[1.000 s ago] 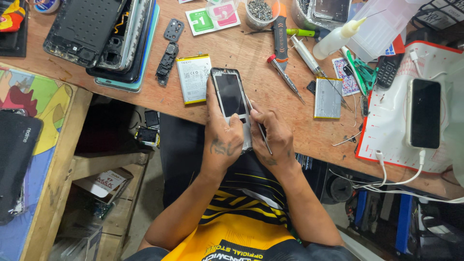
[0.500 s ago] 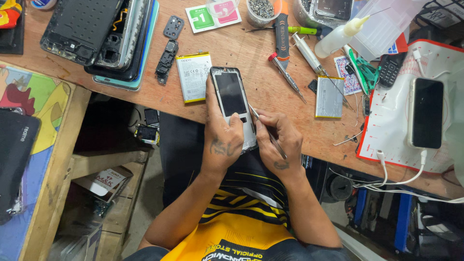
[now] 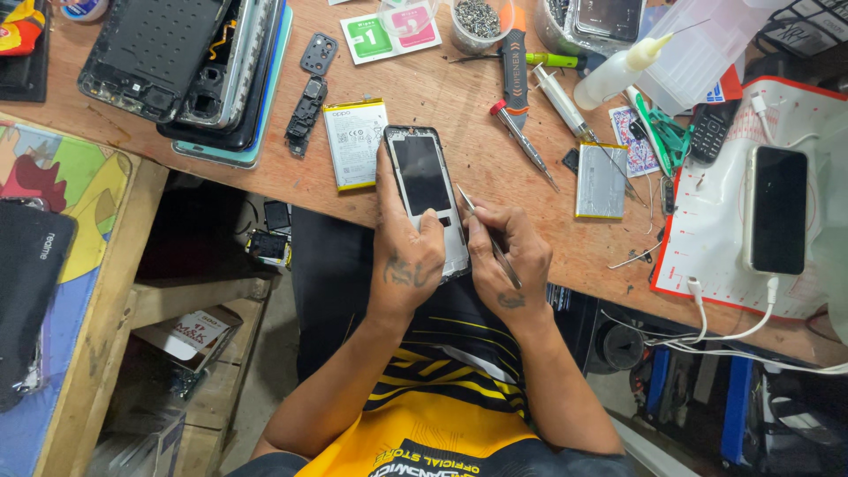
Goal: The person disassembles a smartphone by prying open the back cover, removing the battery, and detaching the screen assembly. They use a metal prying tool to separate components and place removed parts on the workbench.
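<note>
An opened phone frame (image 3: 421, 175) with a dark inner panel lies at the front edge of the wooden workbench (image 3: 459, 106). My left hand (image 3: 408, 256) grips its lower part, thumb pressed on the panel and a finger along its left side. My right hand (image 3: 505, 258) holds thin metal tweezers (image 3: 484, 231), whose tip rests on the phone's right edge near my left thumb. A flat white phone battery (image 3: 355, 143) lies just left of the phone.
Stacked phone shells (image 3: 190, 66) lie at the back left. Screwdrivers (image 3: 523, 141), a syringe (image 3: 565, 102), a squeeze bottle (image 3: 618, 72), a silver battery (image 3: 601, 181) and a charging phone (image 3: 777, 210) on a white mat sit to the right. A screw cup (image 3: 477, 22) stands behind.
My right hand has shifted slightly, and the tweezers' tip now sits higher on the phone's right edge. My left hand keeps its grip, thumb moved onto the panel.
</note>
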